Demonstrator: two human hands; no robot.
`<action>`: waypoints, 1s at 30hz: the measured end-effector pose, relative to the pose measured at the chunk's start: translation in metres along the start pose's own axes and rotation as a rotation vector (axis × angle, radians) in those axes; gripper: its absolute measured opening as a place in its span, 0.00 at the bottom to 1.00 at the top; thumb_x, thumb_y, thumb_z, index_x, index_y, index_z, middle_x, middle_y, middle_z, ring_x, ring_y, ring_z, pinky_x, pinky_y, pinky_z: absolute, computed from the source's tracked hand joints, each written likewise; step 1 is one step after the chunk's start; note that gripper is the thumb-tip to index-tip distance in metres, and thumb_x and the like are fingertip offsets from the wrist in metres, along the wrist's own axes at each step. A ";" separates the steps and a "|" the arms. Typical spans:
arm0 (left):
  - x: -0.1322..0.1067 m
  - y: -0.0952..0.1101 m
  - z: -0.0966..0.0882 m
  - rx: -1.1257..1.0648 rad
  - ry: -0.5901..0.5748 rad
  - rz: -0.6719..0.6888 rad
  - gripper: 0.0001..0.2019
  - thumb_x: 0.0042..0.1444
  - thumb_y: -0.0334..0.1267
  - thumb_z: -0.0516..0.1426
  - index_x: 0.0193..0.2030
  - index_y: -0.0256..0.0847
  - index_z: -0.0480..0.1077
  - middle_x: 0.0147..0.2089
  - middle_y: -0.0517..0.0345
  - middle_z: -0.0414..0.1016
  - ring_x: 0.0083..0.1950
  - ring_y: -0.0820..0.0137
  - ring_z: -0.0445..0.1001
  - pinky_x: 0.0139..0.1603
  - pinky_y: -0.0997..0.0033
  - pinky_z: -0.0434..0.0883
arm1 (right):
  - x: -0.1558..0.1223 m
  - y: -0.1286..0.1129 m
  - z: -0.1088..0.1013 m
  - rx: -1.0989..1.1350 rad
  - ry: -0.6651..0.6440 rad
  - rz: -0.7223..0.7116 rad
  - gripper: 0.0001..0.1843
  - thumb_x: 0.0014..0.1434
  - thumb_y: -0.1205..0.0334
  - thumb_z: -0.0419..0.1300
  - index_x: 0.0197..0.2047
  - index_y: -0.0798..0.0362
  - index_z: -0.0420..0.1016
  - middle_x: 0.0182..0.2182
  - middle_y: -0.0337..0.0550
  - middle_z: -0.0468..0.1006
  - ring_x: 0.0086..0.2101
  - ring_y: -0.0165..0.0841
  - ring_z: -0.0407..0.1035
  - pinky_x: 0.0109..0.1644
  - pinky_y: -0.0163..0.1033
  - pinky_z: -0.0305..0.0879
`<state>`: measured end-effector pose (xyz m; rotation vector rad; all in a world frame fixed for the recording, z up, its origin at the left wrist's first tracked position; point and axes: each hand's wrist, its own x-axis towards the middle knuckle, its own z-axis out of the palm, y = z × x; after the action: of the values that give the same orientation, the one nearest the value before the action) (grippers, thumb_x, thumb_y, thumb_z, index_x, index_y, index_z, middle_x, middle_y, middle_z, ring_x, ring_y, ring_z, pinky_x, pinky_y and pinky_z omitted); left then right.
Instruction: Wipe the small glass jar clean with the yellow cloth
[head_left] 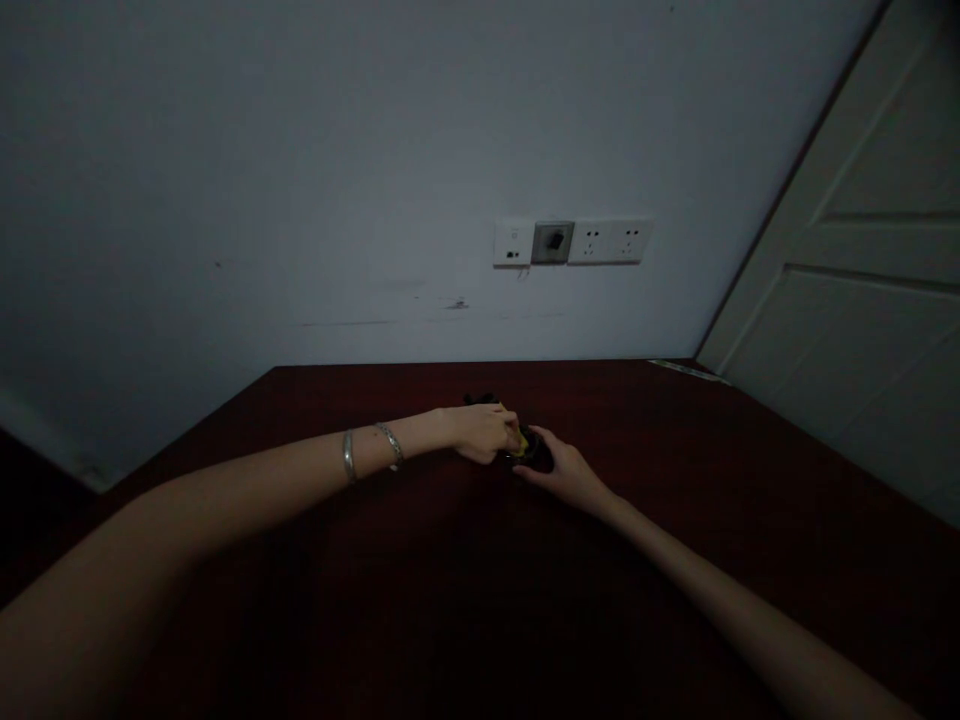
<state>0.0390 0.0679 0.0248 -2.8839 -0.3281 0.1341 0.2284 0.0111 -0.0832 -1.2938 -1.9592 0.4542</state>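
A small dark-and-yellow object (pixel 523 442) rests on the dark red tabletop (pixel 420 560), mostly covered by my hands. Its dark rounded end shows at the right and a dark part sticks out past my knuckles at the far left; what kind of thing it is, I cannot make out. From the left, my left hand (pixel 486 432) reaches over it with curled fingers pressed on the yellow part. The thumb and fingers of my right hand (pixel 571 474) close around the dark end. Two silver bracelets (pixel 349 456) circle my left wrist and forearm.
Behind the table rises a pale wall (pixel 337 180) with white sockets (pixel 609 242) and a grey switch plate (pixel 553 243). On the right stands a panelled white door (pixel 862 260). A thin pale strip (pixel 686 371) lies along the table's far right edge. The light is dim.
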 end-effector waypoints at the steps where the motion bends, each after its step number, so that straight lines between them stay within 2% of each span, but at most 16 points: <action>1: -0.001 0.000 0.000 -0.005 -0.017 0.027 0.11 0.48 0.30 0.59 0.38 0.46 0.74 0.44 0.59 0.79 0.47 0.68 0.70 0.49 0.72 0.64 | 0.000 -0.002 0.000 0.001 0.002 -0.001 0.36 0.51 0.49 0.64 0.59 0.55 0.61 0.51 0.55 0.75 0.49 0.44 0.72 0.53 0.49 0.67; 3: -0.003 -0.002 0.001 -0.018 -0.053 0.098 0.14 0.46 0.27 0.57 0.40 0.44 0.74 0.46 0.55 0.78 0.49 0.66 0.70 0.52 0.69 0.63 | 0.000 -0.005 -0.001 0.002 0.005 0.003 0.35 0.51 0.49 0.64 0.58 0.54 0.62 0.48 0.53 0.76 0.48 0.43 0.73 0.52 0.48 0.68; 6: -0.002 -0.002 0.001 -0.030 -0.065 0.115 0.14 0.45 0.26 0.57 0.39 0.41 0.74 0.46 0.51 0.78 0.49 0.63 0.71 0.52 0.66 0.63 | 0.001 -0.010 -0.002 0.005 0.012 0.014 0.33 0.51 0.50 0.65 0.57 0.53 0.63 0.47 0.52 0.77 0.46 0.42 0.74 0.50 0.48 0.69; 16: 0.002 0.001 0.003 -0.099 -0.061 0.100 0.08 0.43 0.27 0.59 0.31 0.41 0.75 0.37 0.51 0.80 0.43 0.63 0.74 0.50 0.66 0.65 | 0.002 -0.017 0.001 0.000 0.027 0.053 0.35 0.49 0.50 0.66 0.57 0.54 0.64 0.45 0.52 0.79 0.44 0.44 0.74 0.47 0.48 0.70; 23: 0.005 0.004 -0.005 -0.121 -0.076 0.072 0.05 0.43 0.29 0.59 0.28 0.40 0.75 0.33 0.51 0.80 0.38 0.63 0.76 0.49 0.64 0.66 | 0.003 -0.022 -0.002 -0.009 0.030 0.077 0.34 0.49 0.50 0.66 0.56 0.54 0.64 0.44 0.52 0.79 0.43 0.44 0.75 0.45 0.47 0.71; 26: 0.008 0.006 -0.010 -0.116 -0.104 0.048 0.03 0.43 0.30 0.59 0.26 0.40 0.74 0.30 0.51 0.80 0.34 0.64 0.75 0.45 0.64 0.67 | 0.003 -0.024 -0.004 -0.012 0.033 0.087 0.34 0.48 0.50 0.67 0.56 0.55 0.65 0.43 0.53 0.79 0.43 0.45 0.75 0.45 0.47 0.71; 30: 0.015 0.011 -0.016 -0.102 -0.160 0.012 0.05 0.46 0.33 0.58 0.22 0.38 0.74 0.26 0.49 0.79 0.26 0.63 0.73 0.34 0.64 0.68 | 0.001 -0.026 -0.006 -0.010 0.035 0.091 0.34 0.48 0.51 0.67 0.56 0.54 0.66 0.44 0.53 0.79 0.45 0.45 0.75 0.46 0.48 0.70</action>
<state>0.0575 0.0573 0.0369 -2.9828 -0.3563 0.3622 0.2154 0.0003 -0.0622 -1.3923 -1.8815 0.4630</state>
